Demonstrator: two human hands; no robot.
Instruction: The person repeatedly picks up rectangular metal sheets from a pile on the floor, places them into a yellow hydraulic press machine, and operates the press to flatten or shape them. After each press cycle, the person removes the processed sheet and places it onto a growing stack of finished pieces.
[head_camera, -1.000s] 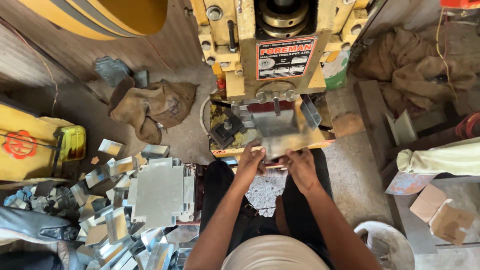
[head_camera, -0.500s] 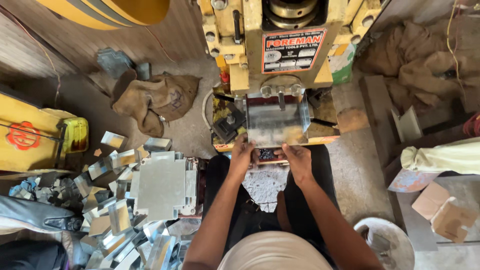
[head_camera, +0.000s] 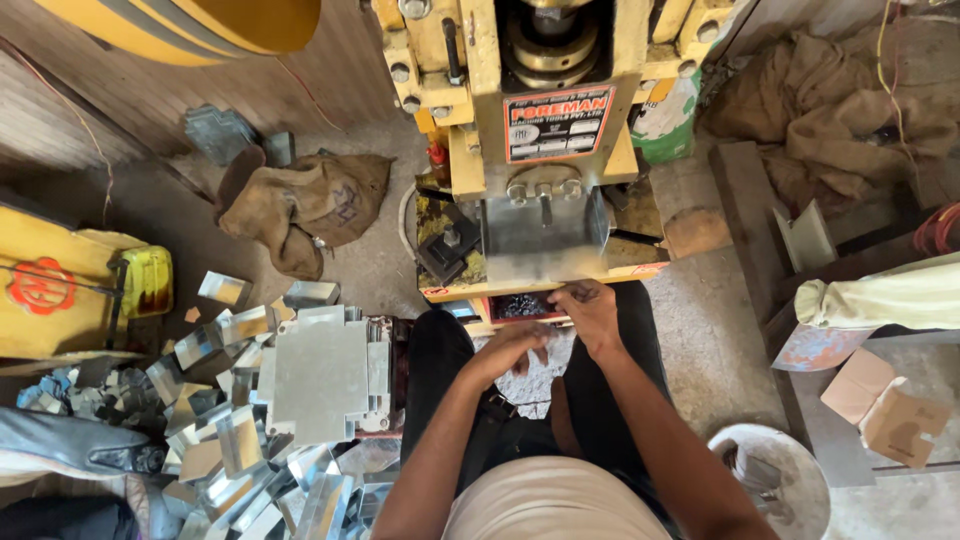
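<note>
A bent shiny metal sheet piece (head_camera: 545, 240) sits in the bed of the yellow press machine (head_camera: 545, 90) straight ahead. My right hand (head_camera: 588, 305) rests at the press's front edge, fingers touching the lower rim of that sheet. My left hand (head_camera: 512, 350) hovers lower over my lap, fingers loosely curled, holding nothing I can see. A flat stack of cut metal blanks (head_camera: 322, 375) lies to the left of my knee.
Several folded metal pieces (head_camera: 215, 430) are heaped on the floor at left. A burlap sack (head_camera: 305, 205) lies behind them, a yellow can (head_camera: 148, 280) further left. A white bucket (head_camera: 775, 480) stands at lower right, cardboard scraps (head_camera: 885, 410) beside it.
My left hand has drawn back from the press edge toward my lap. The right hand stays at the sheet. The camera view has tilted slightly down.
</note>
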